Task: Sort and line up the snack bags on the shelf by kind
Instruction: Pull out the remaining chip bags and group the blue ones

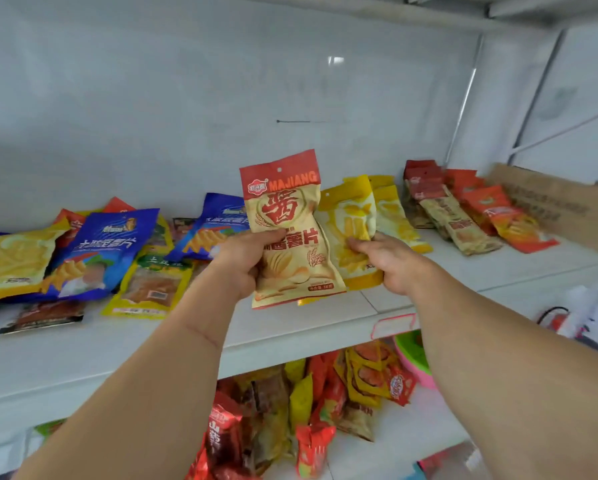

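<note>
My left hand (247, 261) holds a cream and red "MAJIANG" chip bag (290, 233) upright above the white shelf (290, 327). Just behind it, my right hand (387, 261) grips a yellow snack bag (351, 230) by its lower right side. Further right on the shelf, more yellow bags (394, 216) stand in a row. Beyond those lie a row of cream and red bags (453, 216) and a row of orange bags (502, 213). At the left is an unsorted heap with blue bags (100, 251), a yellow bag (13, 258) and a green-topped bag (152, 282).
A cardboard box (560, 202) stands at the shelf's far right. A dark flat packet (44, 317) lies near the front edge at left. The lower shelf holds a jumble of red and yellow bags (308, 410) and a green and pink bowl (413, 358).
</note>
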Tool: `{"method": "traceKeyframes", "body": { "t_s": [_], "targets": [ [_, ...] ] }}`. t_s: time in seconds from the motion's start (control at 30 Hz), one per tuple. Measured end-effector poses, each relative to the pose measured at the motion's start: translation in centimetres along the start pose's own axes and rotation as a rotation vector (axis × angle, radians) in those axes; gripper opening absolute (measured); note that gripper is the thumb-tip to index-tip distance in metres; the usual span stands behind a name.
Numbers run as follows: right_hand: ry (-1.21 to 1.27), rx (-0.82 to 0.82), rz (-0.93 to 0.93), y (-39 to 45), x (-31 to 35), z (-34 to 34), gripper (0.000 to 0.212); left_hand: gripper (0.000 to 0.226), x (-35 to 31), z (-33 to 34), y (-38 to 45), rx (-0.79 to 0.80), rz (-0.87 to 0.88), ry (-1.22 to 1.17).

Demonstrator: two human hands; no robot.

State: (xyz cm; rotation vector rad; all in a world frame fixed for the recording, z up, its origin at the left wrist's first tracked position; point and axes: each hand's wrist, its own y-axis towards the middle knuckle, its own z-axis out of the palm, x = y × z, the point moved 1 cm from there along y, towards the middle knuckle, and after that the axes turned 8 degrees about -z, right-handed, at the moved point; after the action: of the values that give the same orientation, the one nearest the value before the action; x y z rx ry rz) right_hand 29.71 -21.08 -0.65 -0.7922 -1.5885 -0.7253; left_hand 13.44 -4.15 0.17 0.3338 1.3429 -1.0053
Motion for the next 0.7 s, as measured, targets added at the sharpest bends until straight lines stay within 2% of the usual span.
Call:
{"method": "traceKeyframes", "body": {
  "t_s": [0.1,0.17,0.3,0.53,0.7],
  "targets": [
    [-0.006,0.013,0.019,-0.1,-0.6,-4.1,0.034,0.02,1.4,3.9,-0.3,0.007,0.008,0.007],
    [-0.019,-0.004,0.041,-0.2,-0.9,-6.2,0.052,0.019,2.2,5.9,-0.4,0.0,0.002,0.014],
    [0.037,-0.062,0.04,0.0,-1.2,-9.6,0.024,0.02,3.0,9.0,0.6,-0.02,-0.015,0.044],
    [0.022,-0.145,-0.041,1.4,-1.6,-13.0,0.016,0.027,3.4,12.4,3.4,-0.009,0.008,0.055],
    [-0.027,-0.088,-0.058,4.0,-2.9,-13.5,0.016,0.024,3.8,13.1,4.9,-0.059,0.012,0.042]
  ]
}}
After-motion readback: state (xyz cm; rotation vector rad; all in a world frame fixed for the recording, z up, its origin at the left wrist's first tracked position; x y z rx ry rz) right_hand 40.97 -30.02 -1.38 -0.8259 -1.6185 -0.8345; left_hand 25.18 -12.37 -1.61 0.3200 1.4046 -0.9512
